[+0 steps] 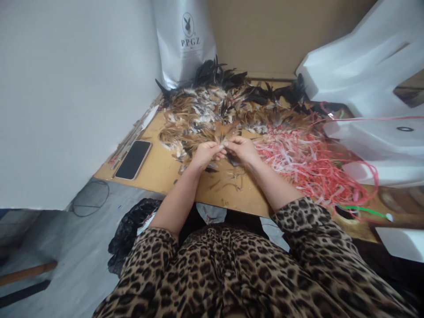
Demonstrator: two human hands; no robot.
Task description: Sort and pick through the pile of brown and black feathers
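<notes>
A heap of brown, white and black feathers [212, 110] covers the far part of a wooden table [159, 170]. My left hand [207, 154] and my right hand [243, 149] meet at the heap's near edge, fingertips touching. Both hands are closed in a pinch on a small bunch of brown feathers [224, 134] that fans away from me. A few loose feathers lie on the wood under my wrists. My sleeves are leopard print.
A black phone [133, 159] lies at the table's left. Red and pink plastic strips [304, 163] pile up on the right. A silver bag [183, 39] stands at the back. White foam shapes [364, 66] fill the right side. A black bag [129, 229] sits below the table.
</notes>
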